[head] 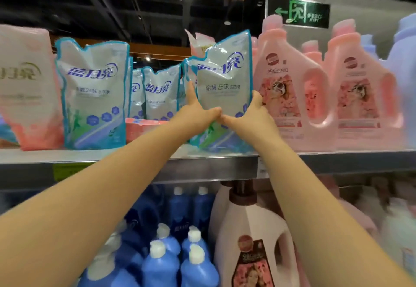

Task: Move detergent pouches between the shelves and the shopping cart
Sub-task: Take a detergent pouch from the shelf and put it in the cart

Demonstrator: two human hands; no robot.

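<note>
A blue-and-white detergent pouch [222, 84] stands upright on the top shelf [135, 167], near its front edge. My left hand [195, 109] grips its left side and my right hand [249, 115] grips its right side; the thumbs meet across its front. Another pouch of the same kind [92, 93] stands at the left, and two or three more [161, 93] stand further back between them. The shopping cart is not in view.
Pink jugs [290, 88] stand close to the right of the held pouch. A pink-and-white pouch [24, 88] is at the far left. On the shelf below are blue bottles [162, 259] and a large white-pink jug [252, 241].
</note>
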